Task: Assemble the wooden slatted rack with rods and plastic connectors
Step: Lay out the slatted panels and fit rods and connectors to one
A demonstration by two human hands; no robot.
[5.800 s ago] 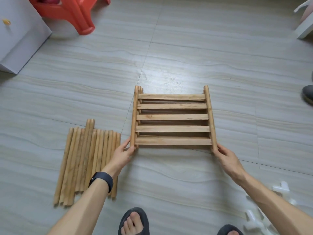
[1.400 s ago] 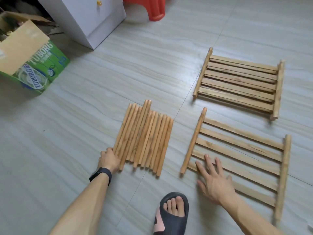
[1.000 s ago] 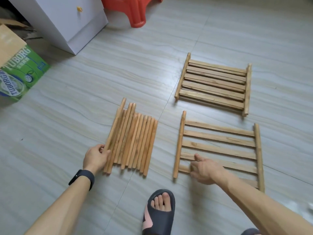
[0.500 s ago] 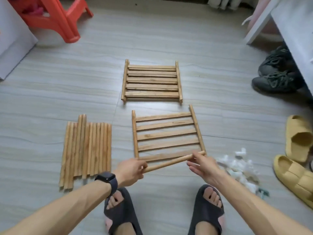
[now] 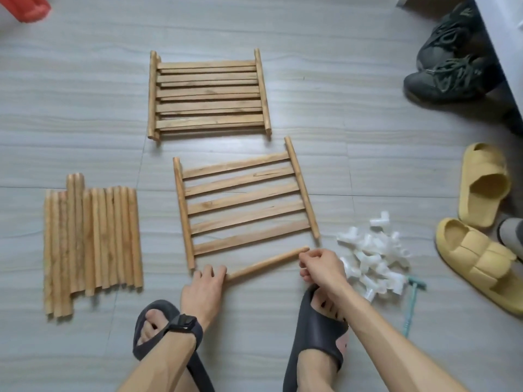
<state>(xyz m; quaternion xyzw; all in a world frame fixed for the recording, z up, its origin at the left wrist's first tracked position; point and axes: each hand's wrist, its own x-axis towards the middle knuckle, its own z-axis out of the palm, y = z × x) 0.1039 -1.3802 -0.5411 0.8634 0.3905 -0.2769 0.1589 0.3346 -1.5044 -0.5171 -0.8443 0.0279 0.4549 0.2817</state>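
A single wooden rod [image 5: 266, 263] lies slanted just below the near slatted panel [image 5: 243, 205]. My left hand [image 5: 205, 290] grips the rod's left end and my right hand [image 5: 321, 267] pinches its right end. A stack of slatted panels [image 5: 208, 93] lies farther away on the floor. A row of several loose rods [image 5: 90, 241] lies to the left. A pile of white plastic connectors [image 5: 373, 256] sits right of my right hand.
My two feet in dark slippers [image 5: 314, 332] are below the hands. Yellow slippers [image 5: 481, 222] and dark sneakers [image 5: 447, 60] lie at the right beside white furniture [image 5: 506, 38]. A light blue tool [image 5: 411, 301] lies by the connectors. A red stool [image 5: 25, 7] is top left.
My left hand took one rod from the loose row and brought it in front of the near panel. Both hands now hold its ends lower, close to the floor.
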